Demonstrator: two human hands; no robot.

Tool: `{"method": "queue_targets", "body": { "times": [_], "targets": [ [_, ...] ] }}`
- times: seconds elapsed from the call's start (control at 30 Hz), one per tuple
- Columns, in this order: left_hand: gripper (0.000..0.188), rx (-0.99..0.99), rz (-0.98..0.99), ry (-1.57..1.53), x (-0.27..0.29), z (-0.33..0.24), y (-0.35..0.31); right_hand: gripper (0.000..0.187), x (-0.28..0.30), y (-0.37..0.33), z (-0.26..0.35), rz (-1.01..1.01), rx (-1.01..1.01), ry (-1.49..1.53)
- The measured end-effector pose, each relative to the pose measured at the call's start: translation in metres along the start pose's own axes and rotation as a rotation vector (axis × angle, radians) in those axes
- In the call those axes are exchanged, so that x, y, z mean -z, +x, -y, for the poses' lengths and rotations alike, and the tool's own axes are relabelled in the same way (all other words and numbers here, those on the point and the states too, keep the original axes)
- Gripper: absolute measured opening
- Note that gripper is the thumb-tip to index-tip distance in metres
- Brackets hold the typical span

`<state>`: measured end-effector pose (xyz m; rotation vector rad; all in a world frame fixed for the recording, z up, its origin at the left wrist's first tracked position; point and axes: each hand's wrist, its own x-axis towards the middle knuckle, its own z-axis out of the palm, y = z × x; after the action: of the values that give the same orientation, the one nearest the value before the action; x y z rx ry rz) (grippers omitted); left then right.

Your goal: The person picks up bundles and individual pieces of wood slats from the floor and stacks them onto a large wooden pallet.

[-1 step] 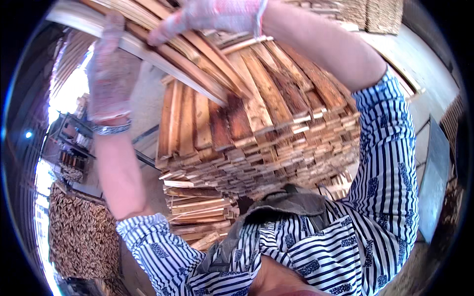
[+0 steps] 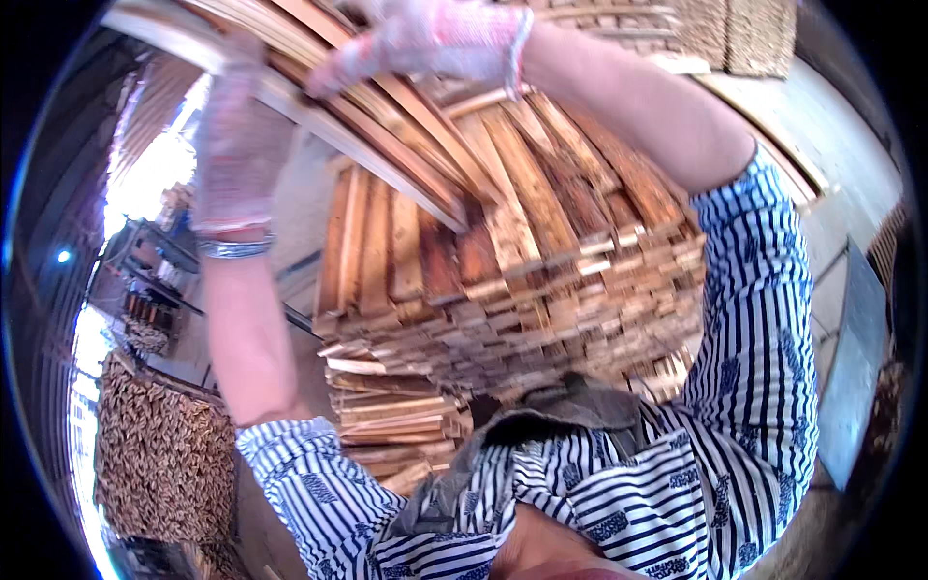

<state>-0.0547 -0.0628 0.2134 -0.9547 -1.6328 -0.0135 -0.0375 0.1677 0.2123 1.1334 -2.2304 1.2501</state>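
Note:
Across the upper left runs a slanted bundle of long wooden strips (image 2: pixel 401 135), with a pale strip along its lower edge. My left hand (image 2: pixel 237 145), in a whitish knit glove, grips the bundle from its left side; motion blurs its fingers. From above, my right hand (image 2: pixel 435 43), gloved in white and red, closes over the same strips with its thumb lying across them. The strips' near ends hang over a large stack of boards (image 2: pixel 541 203), laid side by side on top. Whether those ends touch the stack I cannot tell.
Below the large stack is a smaller pile of strips (image 2: pixel 396 420), close to my body. Bundled wood (image 2: pixel 164 454) stands at the lower left, and more bundles (image 2: pixel 754 39) at the far right. A grey sheet-like panel (image 2: pixel 846 367) is on the right.
The whole view has shifted slightly, so the stack, both hands and the strips appear a little lower and to the right. Both hands keep their grip.

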Motion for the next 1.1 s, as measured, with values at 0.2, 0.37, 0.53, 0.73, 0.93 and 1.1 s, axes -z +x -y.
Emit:
{"method": "queue_targets", "body": {
  "times": [0.2,0.37,0.53,0.73,0.93,1.1],
  "targets": [
    [0.054,-0.209,0.330,0.557,-0.030,0.019,-0.007,0.094,-0.006,0.023,-0.047,0.001,-0.042,0.048],
    [0.060,0.866,0.087,-1.106,-0.037,0.026,0.010,0.081,0.013,0.028,-0.026,0.117,-0.145,0.267],
    [0.051,0.478,0.134,-0.588,0.032,0.038,0.046,0.073,0.129,-0.004,-0.057,0.197,-0.119,-0.104],
    [0.080,0.692,0.615,-0.571,0.032,0.000,0.012,0.083,0.269,-0.084,-0.153,0.146,-0.469,-0.289],
    [0.077,0.278,1.225,-0.190,-0.059,-0.119,-0.062,0.072,0.231,-0.166,-0.164,0.638,-0.723,-0.923],
    [0.074,0.306,1.122,-0.306,-0.073,-0.138,-0.091,0.086,0.198,-0.218,-0.173,0.645,-0.751,-0.481]
  ]
}}
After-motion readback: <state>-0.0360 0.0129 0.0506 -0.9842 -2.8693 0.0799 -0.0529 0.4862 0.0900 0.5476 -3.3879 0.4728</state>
